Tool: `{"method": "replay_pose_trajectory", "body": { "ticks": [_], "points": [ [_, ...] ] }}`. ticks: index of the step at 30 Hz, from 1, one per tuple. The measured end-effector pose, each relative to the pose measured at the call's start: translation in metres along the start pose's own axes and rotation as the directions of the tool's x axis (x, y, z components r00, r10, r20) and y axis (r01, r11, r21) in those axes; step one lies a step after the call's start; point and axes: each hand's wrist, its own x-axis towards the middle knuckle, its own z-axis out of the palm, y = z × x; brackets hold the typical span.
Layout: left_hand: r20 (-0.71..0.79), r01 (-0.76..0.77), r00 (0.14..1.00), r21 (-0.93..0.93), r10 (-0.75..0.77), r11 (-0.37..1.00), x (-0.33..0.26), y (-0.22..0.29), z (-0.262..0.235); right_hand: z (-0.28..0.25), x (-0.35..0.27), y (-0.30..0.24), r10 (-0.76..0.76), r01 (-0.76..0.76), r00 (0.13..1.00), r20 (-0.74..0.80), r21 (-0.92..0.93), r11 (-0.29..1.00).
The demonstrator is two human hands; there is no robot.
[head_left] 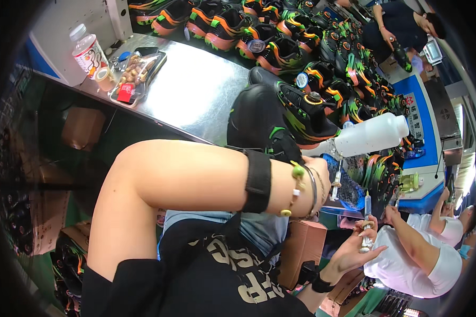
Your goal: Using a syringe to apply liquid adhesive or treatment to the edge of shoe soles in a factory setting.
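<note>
We see our left forearm crossing the picture, a black strap and a beaded bracelet (297, 189) on the wrist. The left hand (316, 170) presses against a black shoe (280, 117) with green and orange trim, which lies at the near edge of the metal worktop (195, 90); the hand is mostly hidden behind the wrist, so we cannot tell whether it is clenched around the shoe or only resting on it. Our right hand (360, 240), below and to the right, off the worktop's near edge, has its fingers closed around a slim syringe (367, 217) held upright. Just above the syringe a white plastic bottle (373, 134) lies tilted sideways, its nozzle end toward the shoe.

The worktop is bare shiny sheet metal in its middle. Toward its far left corner sits a tray (136, 74) of small odds and ends, with a roll of tape (106, 78) and a clear bottle (89, 53) with a red and white label beside it. Along the far edge and down the right side run rows of shoes (280, 37) in black, orange and green. Beyond them stands a blue cabinet (420, 121). A person in a dark top (396, 26) works at the far right corner, and another person in a white shirt (423, 259) sits at lower right. Under the worktop's left side we see a cardboard box (82, 127) in shadow.
</note>
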Motion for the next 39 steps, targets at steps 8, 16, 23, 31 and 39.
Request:
{"method": "replay_pose_trajectory", "body": {
  "ticks": [8,16,23,31,39],
  "points": [
    [-0.246,0.148,0.958,-0.029,-0.151,0.989,-0.083,-0.090,0.005,-0.009,0.006,0.011,0.026,-0.025,0.998,-0.055,0.022,0.999],
    [-0.206,0.049,0.976,-0.123,-0.074,0.991,-0.058,-0.099,0.011,-0.036,0.024,0.031,0.059,-0.050,0.995,-0.082,0.111,0.993],
    [-0.145,-0.147,0.983,-0.261,0.112,0.954,-0.085,-0.162,0.008,-0.060,0.024,0.024,-0.006,0.006,1.000,-0.015,-0.042,0.999],
    [-0.040,0.130,0.991,-0.028,-0.132,0.991,-0.114,-0.170,-0.001,-0.062,0.025,0.050,0.106,-0.103,0.993,-0.053,0.058,0.993],
    [0.012,0.167,0.985,-0.338,-0.173,0.926,-0.075,-0.148,-0.059,-0.058,0.027,0.080,0.169,-0.172,0.985,0.034,0.155,0.973]
  ]
}}
